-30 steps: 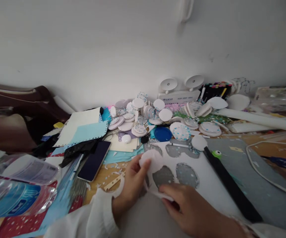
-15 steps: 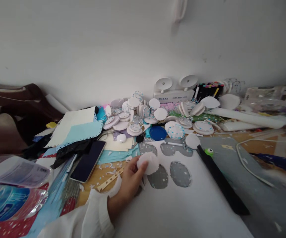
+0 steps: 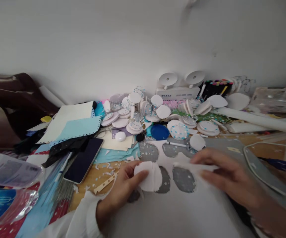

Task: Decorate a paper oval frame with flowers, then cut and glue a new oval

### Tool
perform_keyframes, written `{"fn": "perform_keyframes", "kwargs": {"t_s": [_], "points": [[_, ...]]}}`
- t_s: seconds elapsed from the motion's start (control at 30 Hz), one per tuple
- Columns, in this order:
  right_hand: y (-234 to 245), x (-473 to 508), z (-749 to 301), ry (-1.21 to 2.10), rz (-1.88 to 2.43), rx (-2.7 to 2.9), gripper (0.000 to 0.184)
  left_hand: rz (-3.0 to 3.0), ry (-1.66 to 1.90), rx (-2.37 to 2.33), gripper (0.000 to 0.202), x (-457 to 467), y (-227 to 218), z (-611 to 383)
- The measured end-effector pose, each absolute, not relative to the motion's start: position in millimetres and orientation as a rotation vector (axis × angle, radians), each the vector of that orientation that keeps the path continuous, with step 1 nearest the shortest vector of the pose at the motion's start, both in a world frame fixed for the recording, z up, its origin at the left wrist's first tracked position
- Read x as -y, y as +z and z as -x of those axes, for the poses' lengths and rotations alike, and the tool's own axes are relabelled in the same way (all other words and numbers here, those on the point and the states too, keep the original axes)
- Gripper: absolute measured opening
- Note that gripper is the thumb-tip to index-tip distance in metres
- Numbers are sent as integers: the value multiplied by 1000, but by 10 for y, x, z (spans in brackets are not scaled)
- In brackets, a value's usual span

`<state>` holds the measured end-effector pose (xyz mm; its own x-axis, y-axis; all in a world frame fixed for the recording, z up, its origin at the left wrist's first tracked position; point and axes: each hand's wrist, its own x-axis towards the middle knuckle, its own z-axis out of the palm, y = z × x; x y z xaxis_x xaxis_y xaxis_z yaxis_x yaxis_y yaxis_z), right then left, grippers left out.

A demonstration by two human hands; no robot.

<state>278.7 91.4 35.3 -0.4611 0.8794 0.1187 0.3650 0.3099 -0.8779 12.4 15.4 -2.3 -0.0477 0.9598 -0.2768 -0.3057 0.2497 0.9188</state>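
Note:
My left hand (image 3: pixel 123 186) pinches a white foam disc (image 3: pixel 149 176) between thumb and fingers, just above a large white foam sheet (image 3: pixel 182 211) with several round holes (image 3: pixel 183 178) cut in it. My right hand (image 3: pixel 228 177) is blurred by motion over the sheet's right part. Its fingers are stretched toward the left, and a thin white strip (image 3: pixel 197 167) shows at the fingertips; whether it is gripped is unclear.
A heap of white and dotted discs (image 3: pixel 157 114) lies at the back by a blue lid (image 3: pixel 159 132) and a white pen (image 3: pixel 179 144). A phone (image 3: pixel 83 160), paper sheets (image 3: pixel 70 124) and plastic packets (image 3: pixel 6 185) crowd the left. A white lamp unit (image 3: pixel 179 87) and markers (image 3: pixel 216 86) stand by the wall.
My right hand left the view half a second ago and has come back in from the right, reaching across the sheet. My left hand kept the disc and shifted it slightly right.

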Motion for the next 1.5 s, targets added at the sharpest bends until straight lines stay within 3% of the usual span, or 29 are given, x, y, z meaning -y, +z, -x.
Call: {"fn": "perform_keyframes", "kwargs": {"t_s": [0.1,0.2,0.43,0.8,1.5], "points": [[202,-920,-2381,1544,938,1894,33,-726,1161,-1178,37,-149,-45,-94],[85,-790,-2276,1653,1031,1819,27,-718,1099,-1181,38,-131,-27,-79],[7,-631,-2389,1444,1102,2052,11,-772,1004,-1210,33,-108,17,-63],[-84,-631,-2372,1245,1085,2134,6,-797,991,-1205,26,-88,24,-52],[-126,-618,-2359,1381,1130,2004,14,-816,968,-1154,26,-60,-24,-50]]}}
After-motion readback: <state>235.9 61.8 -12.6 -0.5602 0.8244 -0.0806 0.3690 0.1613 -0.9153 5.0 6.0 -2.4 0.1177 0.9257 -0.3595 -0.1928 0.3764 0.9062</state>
